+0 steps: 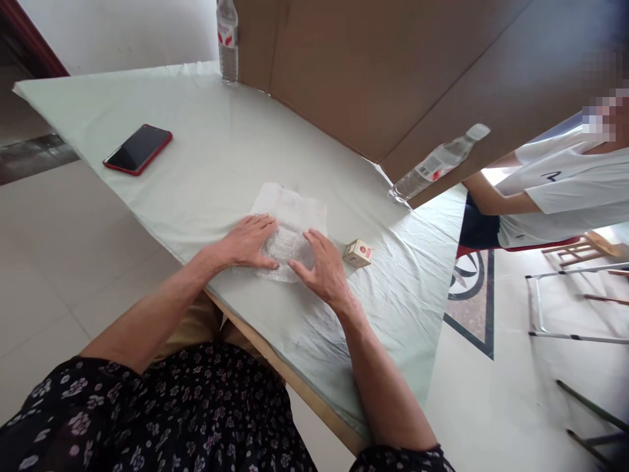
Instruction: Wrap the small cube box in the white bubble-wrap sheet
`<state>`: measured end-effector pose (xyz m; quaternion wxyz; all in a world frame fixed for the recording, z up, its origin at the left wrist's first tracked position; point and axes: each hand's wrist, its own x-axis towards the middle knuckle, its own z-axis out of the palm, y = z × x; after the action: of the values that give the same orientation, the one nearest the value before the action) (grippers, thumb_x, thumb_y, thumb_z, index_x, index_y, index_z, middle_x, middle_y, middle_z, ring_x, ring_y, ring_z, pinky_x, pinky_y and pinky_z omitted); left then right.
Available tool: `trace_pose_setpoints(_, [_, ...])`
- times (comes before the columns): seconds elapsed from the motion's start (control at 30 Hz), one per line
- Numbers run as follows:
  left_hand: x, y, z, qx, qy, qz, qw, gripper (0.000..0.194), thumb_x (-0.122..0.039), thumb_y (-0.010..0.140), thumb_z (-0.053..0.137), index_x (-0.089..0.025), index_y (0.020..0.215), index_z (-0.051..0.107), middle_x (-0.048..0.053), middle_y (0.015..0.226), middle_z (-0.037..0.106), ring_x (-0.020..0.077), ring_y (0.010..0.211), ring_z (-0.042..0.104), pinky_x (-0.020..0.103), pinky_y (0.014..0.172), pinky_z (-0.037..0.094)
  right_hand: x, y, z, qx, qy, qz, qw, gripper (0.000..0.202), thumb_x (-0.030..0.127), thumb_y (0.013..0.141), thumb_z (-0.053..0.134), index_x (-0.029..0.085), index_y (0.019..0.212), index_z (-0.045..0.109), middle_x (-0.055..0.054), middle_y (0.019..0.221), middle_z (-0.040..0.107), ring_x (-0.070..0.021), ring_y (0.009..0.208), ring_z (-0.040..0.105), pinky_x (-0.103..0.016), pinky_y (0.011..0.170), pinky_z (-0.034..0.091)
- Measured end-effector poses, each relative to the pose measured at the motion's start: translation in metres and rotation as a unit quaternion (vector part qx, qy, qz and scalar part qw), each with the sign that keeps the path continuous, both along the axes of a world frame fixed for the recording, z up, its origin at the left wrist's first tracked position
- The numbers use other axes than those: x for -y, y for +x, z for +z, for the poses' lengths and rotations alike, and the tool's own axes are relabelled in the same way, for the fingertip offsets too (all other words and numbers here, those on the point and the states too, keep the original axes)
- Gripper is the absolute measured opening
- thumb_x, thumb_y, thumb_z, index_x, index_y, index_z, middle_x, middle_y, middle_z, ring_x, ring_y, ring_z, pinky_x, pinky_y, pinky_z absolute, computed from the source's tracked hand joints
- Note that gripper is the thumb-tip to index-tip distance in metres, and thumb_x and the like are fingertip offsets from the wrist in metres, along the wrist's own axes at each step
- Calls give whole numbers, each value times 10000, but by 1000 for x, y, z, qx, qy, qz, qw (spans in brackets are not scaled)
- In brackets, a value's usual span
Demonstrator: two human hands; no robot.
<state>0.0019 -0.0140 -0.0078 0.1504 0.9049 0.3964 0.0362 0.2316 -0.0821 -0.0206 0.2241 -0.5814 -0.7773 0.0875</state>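
A whitish, see-through crinkled sheet that looks like bubble wrap [289, 213] lies on the cloth-covered table near its front edge. My left hand [248, 242] rests on the sheet's left side, fingers stretched out. On the opposite side, my right hand [322, 265] touches the sheet with thumb and fingers apart. Between the two thumbs the middle of the sheet shows, creased and slightly raised; whether anything lies under it I cannot tell. Just right of my right hand stands a small cream-coloured box [358, 254] with a red round mark.
A tall brown cardboard panel [339, 72] stands across the table's far side, with one plastic bottle [227, 42] at its left end and another bottle [439, 164] at its right. A phone in a red case [138, 149] lies at left. Another person [555, 177] sits beyond the panel.
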Motion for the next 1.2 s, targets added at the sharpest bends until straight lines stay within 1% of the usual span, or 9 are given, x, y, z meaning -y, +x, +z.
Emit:
trace_pose_setpoints(0.13, [-6, -1, 7, -3, 19, 5, 1000, 770, -559, 858, 625, -147, 1483, 443, 172, 1573, 455, 351, 1510, 336, 497, 1225, 269, -2, 1, -14, 33, -46, -12, 998, 638, 483, 901, 632, 160, 1440, 522, -197, 1527, 512, -362, 1428, 465, -565, 1152, 389])
trace_pose_setpoints(0.23, [-2, -1, 0, 18, 32, 24, 999, 690, -504, 890, 591, -164, 1474, 453, 158, 1550, 486, 334, 1484, 384, 481, 1218, 288, 2, -1, -17, 37, -41, -13, 998, 629, 487, 918, 599, 155, 1446, 518, -188, 1552, 487, -354, 1456, 429, -557, 1171, 363])
trace_pose_setpoints(0.4, [2, -8, -21, 49, 15, 32, 998, 837, -605, 878, 583, -152, 1544, 355, 162, 1628, 378, 341, 1533, 292, 498, 1262, 193, 5, 5, -16, 32, -55, 10, 998, 698, 527, 900, 611, 154, 1476, 483, -184, 1578, 458, -357, 1472, 410, -564, 1184, 354])
trace_pose_setpoints(0.5, [-1, -14, -26, 68, 6, 19, 997, 910, -645, 845, 608, -161, 1563, 327, 160, 1638, 362, 339, 1542, 272, 490, 1265, 187, 4, 12, -16, 20, -61, 36, 997, 737, 551, 881, 631, 171, 1491, 466, -180, 1589, 445, -359, 1480, 404, -573, 1194, 347])
trace_pose_setpoints(0.8, [1, -13, -18, 76, -8, 27, 997, 895, -603, 831, 639, -155, 1551, 353, 160, 1632, 375, 335, 1533, 298, 484, 1264, 200, 4, 14, -19, -11, -51, 33, 998, 679, 520, 865, 661, 193, 1444, 523, -175, 1566, 479, -363, 1465, 431, -603, 1186, 359])
trace_pose_setpoints(0.93, [2, -10, -18, 73, -4, 45, 996, 830, -578, 871, 598, -147, 1541, 366, 160, 1622, 394, 319, 1526, 320, 468, 1261, 211, 2, 18, -15, -75, -40, 26, 996, 475, 449, 888, 640, 211, 1300, 639, -150, 1462, 595, -319, 1380, 536, -558, 1151, 419])
trace_pose_setpoints(1.07, [1, -10, -19, 80, -3, 45, 996, 893, -584, 841, 635, -129, 1553, 348, 174, 1616, 398, 331, 1520, 329, 468, 1258, 216, -1, 42, 8, -135, 49, -53, 988, 277, 376, 915, 592, 232, 1123, 705, -112, 1238, 725, -272, 1212, 643, -524, 1087, 470])
trace_pose_setpoints(1.13, [0, -11, -20, 87, -4, 44, 995, 913, -579, 828, 653, -121, 1555, 345, 179, 1614, 399, 336, 1518, 329, 472, 1259, 214, 0, 63, 20, -125, 94, -121, 980, 294, 348, 891, 588, 231, 1139, 694, -113, 1229, 720, -280, 1198, 636, -533, 1069, 469])
trace_pose_setpoints(1.2, [0, -12, -20, 95, -6, 41, 995, 921, -575, 817, 663, -125, 1555, 344, 178, 1612, 402, 340, 1516, 330, 479, 1257, 219, 0, 87, 26, -91, 68, -157, 981, 439, 381, 822, 653, 233, 1235, 655, -125, 1291, 686, -311, 1205, 623, -563, 1054, 460])
